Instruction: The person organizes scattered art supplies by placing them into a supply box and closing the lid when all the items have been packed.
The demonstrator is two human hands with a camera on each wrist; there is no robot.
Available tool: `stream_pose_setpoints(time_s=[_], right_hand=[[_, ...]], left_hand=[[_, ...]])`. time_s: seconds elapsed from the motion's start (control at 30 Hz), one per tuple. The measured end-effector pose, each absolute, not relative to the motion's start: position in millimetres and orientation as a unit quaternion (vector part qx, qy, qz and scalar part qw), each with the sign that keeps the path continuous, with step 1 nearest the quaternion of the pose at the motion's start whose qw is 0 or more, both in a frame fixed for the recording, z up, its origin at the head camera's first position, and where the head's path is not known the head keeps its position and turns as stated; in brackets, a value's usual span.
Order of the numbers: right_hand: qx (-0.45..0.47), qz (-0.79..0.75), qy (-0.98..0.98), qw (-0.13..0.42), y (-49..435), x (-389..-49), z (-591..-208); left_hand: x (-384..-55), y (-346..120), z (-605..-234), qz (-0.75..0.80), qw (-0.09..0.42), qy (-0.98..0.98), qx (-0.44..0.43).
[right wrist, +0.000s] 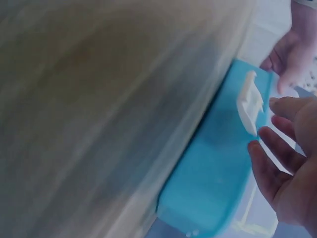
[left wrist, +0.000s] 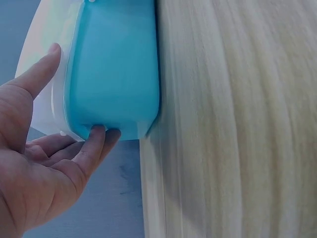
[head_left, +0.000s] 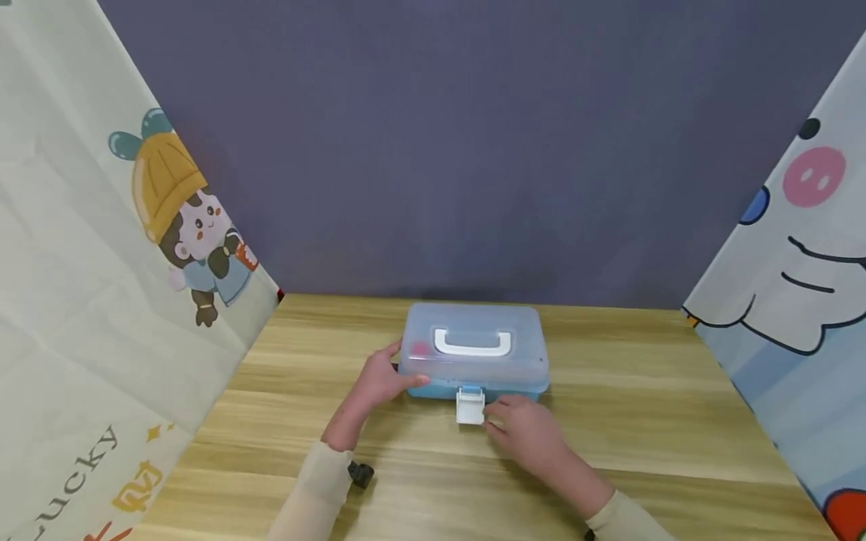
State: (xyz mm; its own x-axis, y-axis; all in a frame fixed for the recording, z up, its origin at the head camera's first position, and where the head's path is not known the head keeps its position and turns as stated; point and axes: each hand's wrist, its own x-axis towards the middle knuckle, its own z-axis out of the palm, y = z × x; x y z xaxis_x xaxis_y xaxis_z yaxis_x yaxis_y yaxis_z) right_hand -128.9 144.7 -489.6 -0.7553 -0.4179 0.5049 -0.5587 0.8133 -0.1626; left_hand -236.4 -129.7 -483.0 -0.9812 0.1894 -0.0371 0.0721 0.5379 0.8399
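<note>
A storage box point(head_left: 476, 368) with a light blue base point(right wrist: 208, 163) and a cloudy see-through lid sits on the table. On its lid lies a white carrying handle point(head_left: 472, 350). The white latch point(head_left: 470, 406) at the front is swung outward from the lid. My left hand point(head_left: 380, 379) is at the box's left end, thumb along the lid's front corner. In the left wrist view, fingertips point(left wrist: 97, 133) touch the blue end wall. Beside the latch's right edge is my right hand point(head_left: 530, 436), fingers loosely bent and apart; contact with the latch is unclear.
The wood-grain table point(head_left: 629, 421) lies under the box. A dark grey-blue backdrop point(head_left: 460, 150) stands behind it. Printed cloths hang at both sides, a cartoon child point(head_left: 196, 218) on the left one. Something pinkish-red shows faintly through the lid.
</note>
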Motion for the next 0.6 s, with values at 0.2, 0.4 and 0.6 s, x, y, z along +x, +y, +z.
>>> stream_pose_setpoints(time_s=[0.2, 0.4, 0.6], right_hand=[[0.274, 0.13, -0.93, 0.208, 136, -130, -500], [0.28, 0.121, -0.937, 0.17, 128, -133, -497], [0.27, 0.116, -0.946, 0.133, 126, -137, -495]], left_hand=[[-234, -134, -482, 0.474, 0.069, 0.874, 0.082], [-234, -139, -478, 0.471, 0.059, 0.877, 0.073], [-234, -137, -479, 0.471, 0.059, 0.876, 0.082]])
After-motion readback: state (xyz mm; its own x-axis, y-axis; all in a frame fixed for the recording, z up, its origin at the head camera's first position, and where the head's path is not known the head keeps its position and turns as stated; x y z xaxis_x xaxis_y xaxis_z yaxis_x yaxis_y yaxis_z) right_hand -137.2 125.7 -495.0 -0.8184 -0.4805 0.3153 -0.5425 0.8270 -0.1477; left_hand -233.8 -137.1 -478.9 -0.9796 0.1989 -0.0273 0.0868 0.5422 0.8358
